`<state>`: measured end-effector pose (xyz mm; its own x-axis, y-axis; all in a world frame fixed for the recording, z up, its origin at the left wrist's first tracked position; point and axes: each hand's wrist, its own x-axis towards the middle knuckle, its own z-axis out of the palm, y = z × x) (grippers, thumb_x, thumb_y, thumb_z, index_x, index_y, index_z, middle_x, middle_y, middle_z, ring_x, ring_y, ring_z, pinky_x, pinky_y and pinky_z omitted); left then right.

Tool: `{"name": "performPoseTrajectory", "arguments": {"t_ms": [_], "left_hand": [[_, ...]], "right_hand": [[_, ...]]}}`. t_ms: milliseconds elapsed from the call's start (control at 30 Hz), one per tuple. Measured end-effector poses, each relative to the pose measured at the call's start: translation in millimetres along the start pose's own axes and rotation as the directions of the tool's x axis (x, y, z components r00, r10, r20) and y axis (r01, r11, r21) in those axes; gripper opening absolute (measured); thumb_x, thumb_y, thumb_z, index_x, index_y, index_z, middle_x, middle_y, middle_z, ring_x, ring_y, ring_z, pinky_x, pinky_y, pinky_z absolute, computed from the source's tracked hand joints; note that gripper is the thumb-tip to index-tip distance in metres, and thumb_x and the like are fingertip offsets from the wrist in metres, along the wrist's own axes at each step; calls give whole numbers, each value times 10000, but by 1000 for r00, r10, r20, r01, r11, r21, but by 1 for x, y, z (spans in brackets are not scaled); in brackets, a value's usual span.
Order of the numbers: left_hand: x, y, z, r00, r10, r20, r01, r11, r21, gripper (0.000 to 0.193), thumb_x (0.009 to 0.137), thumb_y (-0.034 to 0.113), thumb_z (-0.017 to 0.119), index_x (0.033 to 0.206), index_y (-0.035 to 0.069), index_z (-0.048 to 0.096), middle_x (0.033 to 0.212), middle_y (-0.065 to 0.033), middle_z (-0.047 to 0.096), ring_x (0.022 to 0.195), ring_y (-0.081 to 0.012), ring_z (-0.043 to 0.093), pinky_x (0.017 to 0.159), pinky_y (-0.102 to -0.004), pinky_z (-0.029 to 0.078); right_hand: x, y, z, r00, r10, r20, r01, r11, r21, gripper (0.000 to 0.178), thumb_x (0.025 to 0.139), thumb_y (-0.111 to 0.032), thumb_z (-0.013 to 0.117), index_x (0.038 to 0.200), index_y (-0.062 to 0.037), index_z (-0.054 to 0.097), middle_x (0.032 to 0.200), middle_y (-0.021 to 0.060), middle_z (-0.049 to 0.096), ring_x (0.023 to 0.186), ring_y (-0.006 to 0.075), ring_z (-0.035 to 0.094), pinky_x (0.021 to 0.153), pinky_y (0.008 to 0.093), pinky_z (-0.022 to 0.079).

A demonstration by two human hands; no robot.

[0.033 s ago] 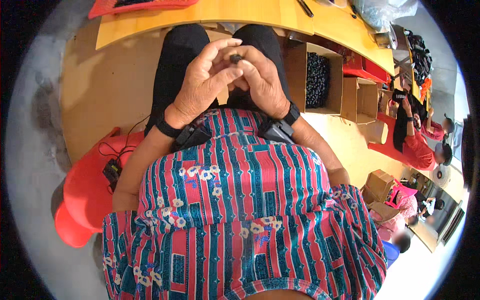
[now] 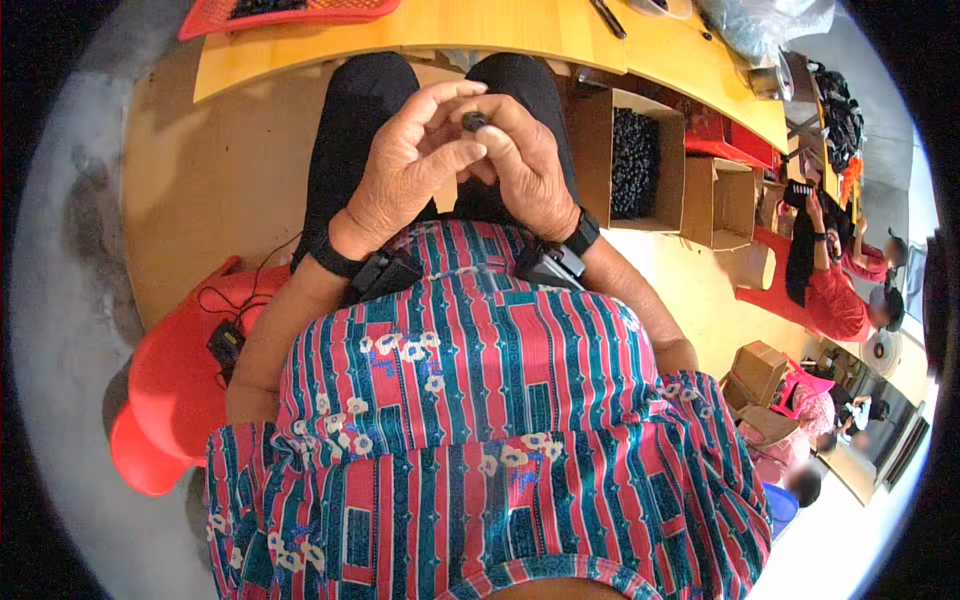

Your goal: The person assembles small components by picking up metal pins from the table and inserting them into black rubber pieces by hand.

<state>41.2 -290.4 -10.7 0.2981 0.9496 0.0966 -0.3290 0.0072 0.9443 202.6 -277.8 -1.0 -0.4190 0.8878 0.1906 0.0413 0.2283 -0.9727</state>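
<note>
A small dark, rounded piece [image 2: 474, 121] sits between the thumb and index finger of my right hand [image 2: 527, 165], above my lap. It is too small to name. My left hand [image 2: 408, 165] is curled close against the right one. Its thumb reaches the right thumb just below the piece, and its index finger arches over above it. Whatever the left fingers hold behind the thumbs is hidden. Both wrists wear black bands with dark boxy devices.
Ahead is a yellow table [image 2: 480, 28] with a red tray [image 2: 290, 18] of dark items, a dark pen-like tool [image 2: 608, 18] and a clear plastic bag [image 2: 765, 28]. Cardboard boxes [image 2: 632, 165] stand right, one full of dark parts. A red chair [image 2: 190, 370] is left; people work far right.
The small dark piece appears slightly tilted and a touch lower between my right fingers. Both hands stay in nearly the same place.
</note>
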Motion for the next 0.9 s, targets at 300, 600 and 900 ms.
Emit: {"name": "performPoseTrajectory", "arguments": {"t_ms": [300, 600, 900], "left_hand": [[15, 38, 12, 983, 171, 71, -173, 985, 22, 531, 854, 116, 673, 1318, 11, 438, 1266, -92, 531, 1064, -129, 542, 923, -263, 463], [95, 70, -20, 989, 133, 70, -139, 987, 85, 507, 867, 120, 658, 1313, 7, 444, 1212, -87, 567, 1061, -126, 553, 891, -259, 477], [202, 87, -65, 970, 220, -102, -186, 946, 265, 308, 832, 50, 654, 1135, 30, 600, 1104, -61, 610, 895, -111, 601, 787, -249, 504]], "right_hand": [[17, -45, -12, 971, -239, 21, 233, 916, -328, 232, 889, -148, 552, 1080, -16, 538, 968, 154, 568, 828, 325, 601, 729, 353, 491], [104, -51, -41, 978, -200, 59, 208, 915, -346, 243, 892, -169, 552, 1084, -21, 539, 961, 165, 569, 839, 355, 598, 743, 370, 492], [219, -35, -85, 957, 197, 214, -259, 912, 317, 236, 982, -237, 460, 962, -17, 542, 663, -3, 456, 538, 87, 437, 539, 238, 461]]}}
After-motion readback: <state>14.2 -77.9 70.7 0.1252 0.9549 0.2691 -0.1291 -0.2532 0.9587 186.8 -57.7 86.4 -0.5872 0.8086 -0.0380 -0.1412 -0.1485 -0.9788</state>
